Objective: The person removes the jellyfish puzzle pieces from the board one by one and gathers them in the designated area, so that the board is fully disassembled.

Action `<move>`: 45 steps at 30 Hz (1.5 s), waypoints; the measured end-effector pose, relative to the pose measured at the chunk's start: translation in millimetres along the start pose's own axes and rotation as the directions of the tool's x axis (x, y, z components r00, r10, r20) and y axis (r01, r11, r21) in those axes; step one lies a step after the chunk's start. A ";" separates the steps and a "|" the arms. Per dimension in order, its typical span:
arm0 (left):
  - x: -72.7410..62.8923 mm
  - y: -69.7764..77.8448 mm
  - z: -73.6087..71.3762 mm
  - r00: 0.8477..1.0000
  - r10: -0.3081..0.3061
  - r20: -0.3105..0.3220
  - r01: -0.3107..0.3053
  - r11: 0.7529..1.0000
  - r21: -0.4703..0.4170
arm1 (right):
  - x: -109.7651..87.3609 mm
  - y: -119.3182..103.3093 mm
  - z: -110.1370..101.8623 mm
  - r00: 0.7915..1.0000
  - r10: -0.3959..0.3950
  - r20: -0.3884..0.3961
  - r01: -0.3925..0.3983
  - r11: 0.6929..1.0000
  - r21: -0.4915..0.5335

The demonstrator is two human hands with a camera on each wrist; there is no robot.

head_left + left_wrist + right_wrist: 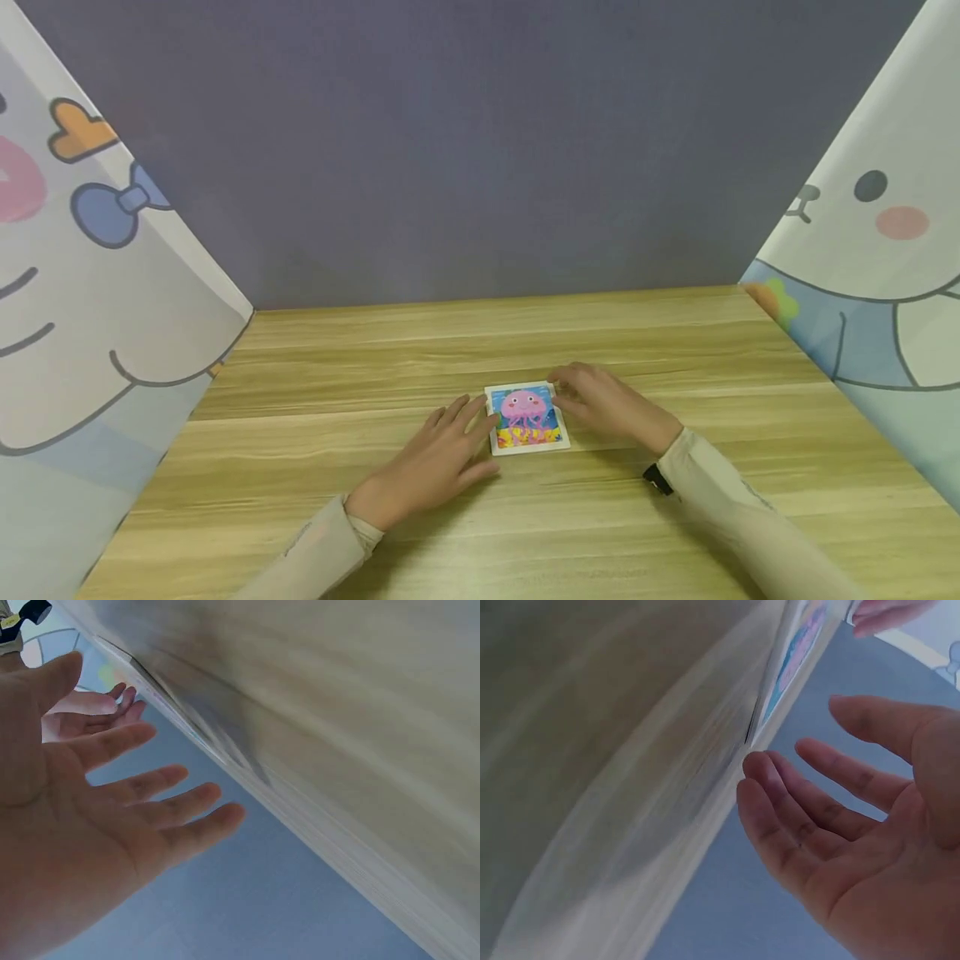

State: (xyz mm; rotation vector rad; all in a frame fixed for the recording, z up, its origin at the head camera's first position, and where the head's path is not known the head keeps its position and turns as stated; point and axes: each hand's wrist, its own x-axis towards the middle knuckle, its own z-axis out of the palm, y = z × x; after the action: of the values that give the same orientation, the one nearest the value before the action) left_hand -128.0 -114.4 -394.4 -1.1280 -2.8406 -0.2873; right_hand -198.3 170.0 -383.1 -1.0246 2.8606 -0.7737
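A square picture puzzle [527,418] with a white border lies flat on the wooden table; it shows a pink jellyfish over a blue and yellow sea floor. My left hand [438,458] hovers at its left edge, fingers spread and nothing held. At its upper right side is my right hand [603,404], fingers loosely bent and fingertips close to the border; whether they touch it I cannot tell. In the left wrist view the left palm [97,795] faces the puzzle's side. The right wrist view has the right fingers [780,817] near the puzzle's corner [791,667].
The wooden tabletop [360,358] reaches back to a plain grey-blue panel [480,150]. Cartoon-printed panels stand on the left [97,333] and on the right [885,275]. A black strap [657,479] shows at the right wrist.
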 end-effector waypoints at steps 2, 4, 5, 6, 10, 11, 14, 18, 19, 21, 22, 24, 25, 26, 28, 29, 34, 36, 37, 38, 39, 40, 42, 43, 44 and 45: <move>5.0 -0.3 0.9 1.000 0.007 0.012 -0.006 1.000 -0.015 | 6.3 3.1 0.0 1.000 0.020 0.014 -0.020 0.999 0.035; 9.8 -0.4 1.5 1.000 0.010 0.022 -0.009 1.000 -0.023 | 11.1 6.9 1.1 0.999 0.023 0.025 -0.024 0.998 0.062; 12.2 -0.1 1.4 1.000 0.011 0.028 -0.010 1.000 -0.029 | 12.8 8.5 1.9 0.999 0.025 0.031 -0.028 0.997 0.071; 14.5 0.1 1.6 0.999 0.010 0.035 -0.008 0.999 -0.038 | 13.8 9.9 2.7 0.999 0.028 0.036 -0.030 0.997 0.074; 22.2 2.8 -0.2 0.998 0.005 0.068 -0.001 0.998 -0.063 | 14.4 12.4 6.4 0.998 0.037 0.050 -0.040 0.997 0.069; 23.4 3.6 -0.9 0.997 -0.001 0.083 0.006 0.998 -0.066 | 14.3 11.8 7.0 0.998 0.042 0.050 -0.045 0.997 0.063; 24.9 5.2 -2.4 0.993 -0.016 0.117 0.023 0.998 -0.055 | 13.9 9.7 8.5 0.997 0.047 0.057 -0.050 0.997 0.064; 24.8 4.3 -2.2 0.994 -0.008 0.109 0.010 1.000 -0.016 | 14.8 5.3 10.6 0.996 0.067 0.056 -0.071 0.995 0.070; 25.0 4.0 -1.5 0.995 -0.006 0.099 0.007 1.000 -0.007 | 14.7 3.9 11.1 0.996 0.073 0.050 -0.076 0.995 0.068; 25.7 3.9 0.1 0.996 -0.001 0.085 0.000 1.000 0.020 | 14.5 0.9 12.4 0.996 0.083 0.042 -0.085 0.995 0.056; 25.9 4.1 1.1 0.996 -0.004 0.084 0.001 0.999 0.032 | 14.2 -0.8 13.2 0.995 0.088 0.038 -0.090 0.995 0.053; 26.3 5.3 2.9 0.997 -0.004 0.075 0.001 0.999 0.046 | 13.5 -4.0 15.2 0.995 0.098 0.030 -0.100 0.994 0.046; 26.5 6.4 3.3 0.997 -0.004 0.072 0.000 0.999 0.053 | 13.2 -5.7 16.3 0.995 0.101 0.028 -0.102 0.994 0.042; 26.4 7.4 3.8 0.998 0.004 0.064 -0.009 0.998 0.067 | 13.0 -7.3 17.5 0.994 0.104 0.030 -0.105 0.994 0.041; 25.9 9.5 4.3 0.999 0.022 0.043 -0.026 0.994 0.109 | 12.6 -10.6 19.5 0.993 0.112 0.040 -0.114 0.992 0.047; 25.5 10.5 4.1 0.999 0.032 0.031 -0.035 0.990 0.136 | 12.5 -12.4 20.4 0.993 0.113 0.047 -0.115 0.992 0.048; 23.1 13.8 5.1 0.999 0.038 0.002 -0.038 0.976 0.217 | 11.4 -19.3 22.7 0.989 0.126 0.082 -0.131 0.990 0.060; 22.6 14.2 5.3 0.999 0.033 0.011 -0.034 0.981 0.192 | 11.0 -21.0 22.7 0.987 0.135 0.085 -0.140 0.988 0.064; 22.6 14.4 5.4 0.999 0.032 0.021 -0.035 0.984 0.173 | 10.7 -21.6 22.6 0.986 0.141 0.086 -0.147 0.987 0.068; 22.7 14.5 5.4 0.999 0.033 0.031 -0.037 0.987 0.153 | 10.4 -22.0 22.6 0.986 0.144 0.084 -0.149 0.986 0.068; 22.9 14.6 5.5 0.999 0.033 0.043 -0.039 0.990 0.136 | 10.2 -22.3 22.7 0.986 0.146 0.085 -0.152 0.986 0.068; 23.2 14.6 5.4 0.998 0.033 0.054 -0.040 0.992 0.121 | 10.0 -22.5 22.8 0.985 0.148 0.084 -0.154 0.986 0.069; 23.6 14.6 5.7 0.997 0.029 0.077 -0.037 0.995 0.098 | 9.6 -22.5 23.3 0.986 0.149 0.082 -0.155 0.985 0.073; 23.9 14.6 5.9 0.996 0.027 0.086 -0.035 0.995 0.092 | 9.6 -22.4 23.7 0.986 0.147 0.077 -0.153 0.985 0.078; 24.2 14.7 6.0 0.995 0.024 0.093 -0.032 0.995 0.092 | 9.5 -22.5 23.9 0.987 0.145 0.074 -0.151 0.985 0.082; 24.2 14.8 6.0 0.995 0.019 0.100 -0.029 0.995 0.094 | 9.5 -22.6 24.0 0.988 0.138 0.073 -0.145 0.985 0.092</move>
State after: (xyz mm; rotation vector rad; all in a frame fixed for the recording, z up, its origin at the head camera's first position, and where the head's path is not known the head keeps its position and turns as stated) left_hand -135.5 -86.3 -394.8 -1.1883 -2.8875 -0.0953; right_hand -188.3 138.6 -392.5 -0.8097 2.7719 -0.8405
